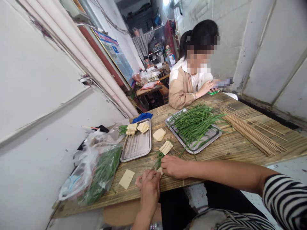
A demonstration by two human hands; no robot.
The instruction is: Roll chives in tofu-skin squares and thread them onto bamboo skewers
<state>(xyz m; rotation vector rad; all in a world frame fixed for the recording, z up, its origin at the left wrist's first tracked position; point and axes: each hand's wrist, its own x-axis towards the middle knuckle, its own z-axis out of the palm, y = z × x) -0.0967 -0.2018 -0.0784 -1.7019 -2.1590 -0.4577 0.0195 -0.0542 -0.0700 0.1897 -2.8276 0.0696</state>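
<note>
My right hand (173,166) rests on the wooden table (230,147) with its fingers closed on a small bunch of green chives (158,159) that leads up to a stack of tofu-skin sheets (166,147). My left hand (149,186) is at the table's near edge, fingers curled toward the same bunch. A loose tofu-skin square (126,178) lies left of my left hand. Another tofu-skin square (159,134) lies between the two trays.
A steel tray (136,145) holds rolled tofu bundles (137,127). A second steel tray (211,134) carries a pile of chives (195,123). Bamboo skewers (251,132) lie at right. A plastic bag of chives (98,169) sits at left. A seated person (189,83) faces me across the table.
</note>
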